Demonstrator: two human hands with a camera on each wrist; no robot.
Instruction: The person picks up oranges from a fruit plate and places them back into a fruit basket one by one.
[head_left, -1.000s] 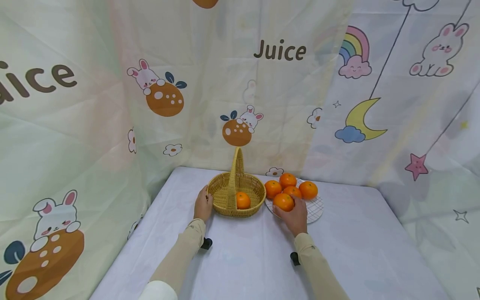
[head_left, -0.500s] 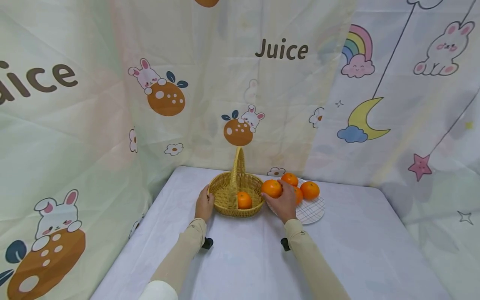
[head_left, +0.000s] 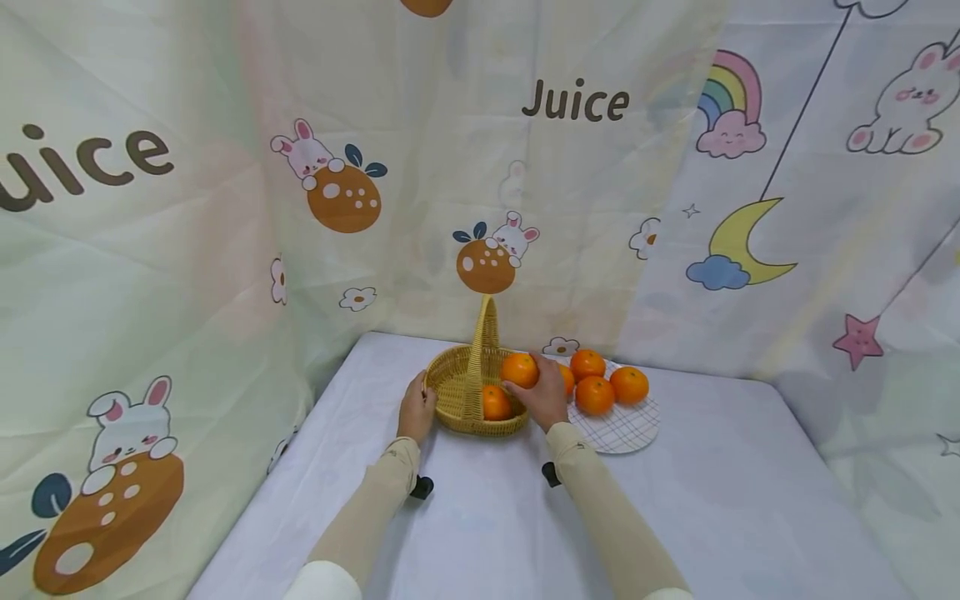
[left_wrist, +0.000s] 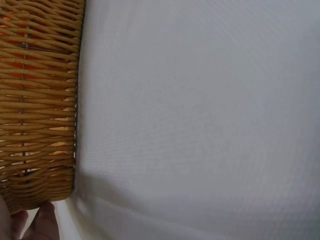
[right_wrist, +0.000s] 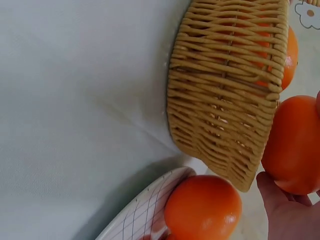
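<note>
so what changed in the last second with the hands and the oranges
The right hand lifted one orange off the plate and carried it left, to just above the basket rim. The left hand stayed against the basket's left side. One orange still lies inside the basket, and the others remain on the plate.

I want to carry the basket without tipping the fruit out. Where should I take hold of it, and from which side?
Grip the top of the basket's upright handle, coming straight down from above. The arch stands over the middle, so the load hangs level, and fingers can curl under it.
</note>
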